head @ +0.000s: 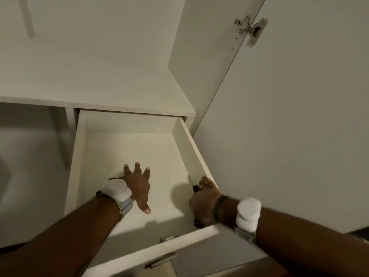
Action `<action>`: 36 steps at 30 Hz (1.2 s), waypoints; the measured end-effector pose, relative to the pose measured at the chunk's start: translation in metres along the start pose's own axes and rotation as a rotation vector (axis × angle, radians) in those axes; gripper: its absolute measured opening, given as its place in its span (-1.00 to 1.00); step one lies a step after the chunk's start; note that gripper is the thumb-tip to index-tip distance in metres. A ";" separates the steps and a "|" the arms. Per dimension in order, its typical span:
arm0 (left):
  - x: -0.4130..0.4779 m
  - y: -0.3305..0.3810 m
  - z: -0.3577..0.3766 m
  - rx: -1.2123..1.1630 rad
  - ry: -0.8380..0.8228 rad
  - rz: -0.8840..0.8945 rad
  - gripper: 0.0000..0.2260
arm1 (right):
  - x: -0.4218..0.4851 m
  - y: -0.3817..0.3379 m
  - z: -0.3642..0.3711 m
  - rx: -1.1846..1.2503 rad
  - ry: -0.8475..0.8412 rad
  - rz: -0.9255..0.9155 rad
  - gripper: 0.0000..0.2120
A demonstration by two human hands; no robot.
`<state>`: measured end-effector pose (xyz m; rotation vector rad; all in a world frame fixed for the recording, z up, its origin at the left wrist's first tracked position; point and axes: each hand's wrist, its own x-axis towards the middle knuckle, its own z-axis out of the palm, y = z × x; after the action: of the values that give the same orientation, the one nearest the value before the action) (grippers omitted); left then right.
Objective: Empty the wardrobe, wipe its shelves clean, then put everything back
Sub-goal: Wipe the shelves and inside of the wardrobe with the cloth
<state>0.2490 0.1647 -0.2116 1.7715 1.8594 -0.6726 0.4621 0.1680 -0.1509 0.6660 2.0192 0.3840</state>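
Left grip [137,186] lies released, spread flat in the drawer [127,148]. Right grip [203,204] clasps a golden-brown thing [206,181], probably soft and light; hold it bunched

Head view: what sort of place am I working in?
Most likely a fitted wardrobe in a home: a pulled-out white drawer with a metal handle, a shelf above it, and a door on a metal hinge. The right hand grips a tan object there.

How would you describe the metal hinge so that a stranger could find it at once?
Start from the large pale door on the right and follow its left edge upward. Near the top sits the hinge, a shiny metal piece with screws, far above the long handle on the drawer front.
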 end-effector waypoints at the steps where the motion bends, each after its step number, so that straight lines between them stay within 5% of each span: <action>1: -0.002 -0.001 0.001 0.022 -0.003 0.007 0.27 | 0.000 0.005 -0.004 0.023 0.018 -0.013 -0.66; 8: -0.025 0.000 0.013 0.085 0.056 0.025 0.25 | -0.004 0.020 0.015 0.108 0.060 -0.049 -0.55; 13: -0.040 -0.002 0.012 0.021 0.087 0.061 0.20 | -0.022 0.002 -0.003 0.570 -0.314 -0.026 -0.53; 18: -0.027 -0.014 0.029 -0.133 0.136 0.053 0.21 | -0.016 0.003 -0.032 0.650 -0.385 0.014 -0.71; 23: -0.015 -0.024 0.027 -0.122 0.098 0.060 0.20 | 0.003 0.030 -0.053 1.085 -0.112 0.019 -0.71; 27: -0.015 -0.040 -0.011 -0.203 0.127 0.163 -0.17 | 0.046 0.051 -0.071 1.197 0.369 0.158 -0.70; 31: 0.011 -0.061 -0.019 -0.281 0.327 -0.033 -0.28 | 0.111 0.070 -0.090 1.477 0.878 0.425 -0.66; 33: 0.022 -0.064 -0.013 -0.245 0.331 -0.150 -0.12 | 0.144 0.073 -0.097 1.626 0.954 0.506 -0.59; 36: 0.036 -0.076 -0.010 -0.210 0.182 -0.139 0.04 | 0.197 0.071 -0.109 2.272 0.892 0.614 -0.44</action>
<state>0.1716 0.1951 -0.2256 1.6253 2.1050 -0.3576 0.3093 0.3428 -0.1955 2.7202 2.0994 -1.9915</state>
